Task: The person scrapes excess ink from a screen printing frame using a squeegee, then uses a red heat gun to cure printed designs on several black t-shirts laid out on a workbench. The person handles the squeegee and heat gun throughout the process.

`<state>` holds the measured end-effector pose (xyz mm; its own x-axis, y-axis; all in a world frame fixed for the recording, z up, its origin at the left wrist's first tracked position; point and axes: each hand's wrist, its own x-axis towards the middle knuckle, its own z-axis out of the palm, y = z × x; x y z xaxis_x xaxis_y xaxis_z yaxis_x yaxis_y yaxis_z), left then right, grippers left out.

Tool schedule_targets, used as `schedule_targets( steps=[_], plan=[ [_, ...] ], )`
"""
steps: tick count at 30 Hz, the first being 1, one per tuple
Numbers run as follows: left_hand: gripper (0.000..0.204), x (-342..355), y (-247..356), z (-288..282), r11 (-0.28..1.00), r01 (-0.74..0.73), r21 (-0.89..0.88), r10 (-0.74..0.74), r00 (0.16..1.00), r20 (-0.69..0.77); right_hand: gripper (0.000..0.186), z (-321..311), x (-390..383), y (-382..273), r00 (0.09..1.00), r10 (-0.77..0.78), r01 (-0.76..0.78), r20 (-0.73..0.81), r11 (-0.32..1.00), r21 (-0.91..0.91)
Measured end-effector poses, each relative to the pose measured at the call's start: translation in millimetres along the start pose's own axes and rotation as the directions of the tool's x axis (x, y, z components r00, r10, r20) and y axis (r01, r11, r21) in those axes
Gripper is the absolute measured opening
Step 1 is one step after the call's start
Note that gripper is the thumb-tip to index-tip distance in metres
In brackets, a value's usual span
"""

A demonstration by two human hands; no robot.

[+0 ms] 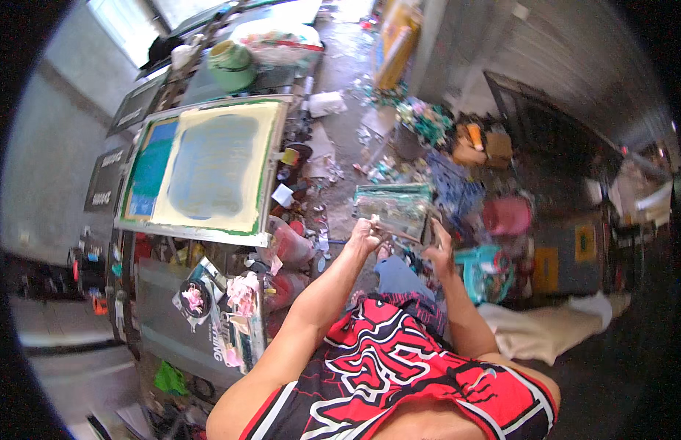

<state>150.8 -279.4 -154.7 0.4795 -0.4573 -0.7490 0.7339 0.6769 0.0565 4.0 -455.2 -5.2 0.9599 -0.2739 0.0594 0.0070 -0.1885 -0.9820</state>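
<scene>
Both of my hands are out in front of my body, closed on a rectangular object [395, 205] with green streaks along its far edge and a dull, smeared face; I cannot make out exactly what it is. My left hand [366, 235] grips its near left corner, and my right hand [438, 246] grips its right end. To the left, a large framed screen [212, 165] with a cream border and blue-grey middle lies raised on a support. Pink crumpled rags [241, 297] and tools lie on a dark board [175, 330] nearer me.
A green bucket [230, 70] stands at the back left. The floor [329, 59] is strewn with scraps. At right are cardboard boxes [494, 147], a pink tub [505, 216], a teal container [480, 268] and a beige cloth [546, 330]. A yellow board [392, 48] leans at the back.
</scene>
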Motion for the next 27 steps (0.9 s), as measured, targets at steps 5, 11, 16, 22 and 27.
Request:
schedule_targets(
  steps=[5,11,16,22,27],
  plan=[
    [0.017,0.4,-58.1,-43.9,0.998,0.029,-0.052,-0.029,1.0,-0.003,0.058,0.7,-61.6,-50.6,0.963,0.228,-0.255,-0.146,0.946,-0.203],
    [0.019,-4.6,-105.8,-78.0,0.697,0.314,0.644,-0.32,0.941,-0.112,0.034,-17.5,-111.5,-36.5,0.879,0.235,-0.356,-0.414,0.902,-0.243],
    [0.046,-18.6,-125.3,-68.2,0.181,0.17,0.969,-0.022,0.985,-0.169,0.036,-47.9,-168.7,40.3,0.781,0.31,-0.535,-0.542,0.779,-0.326],
    [0.031,-23.3,-162.3,-75.4,0.318,0.234,0.919,-0.155,0.969,-0.193,0.029,-73.1,-268.1,135.9,0.632,0.404,-0.713,-0.661,0.637,-0.293],
    [0.019,-24.9,-237.3,-96.2,0.321,0.221,0.921,-0.185,0.968,-0.168,0.035,-114.1,-315.0,178.1,0.519,0.544,-0.808,-0.659,0.565,-0.17]
  ],
)
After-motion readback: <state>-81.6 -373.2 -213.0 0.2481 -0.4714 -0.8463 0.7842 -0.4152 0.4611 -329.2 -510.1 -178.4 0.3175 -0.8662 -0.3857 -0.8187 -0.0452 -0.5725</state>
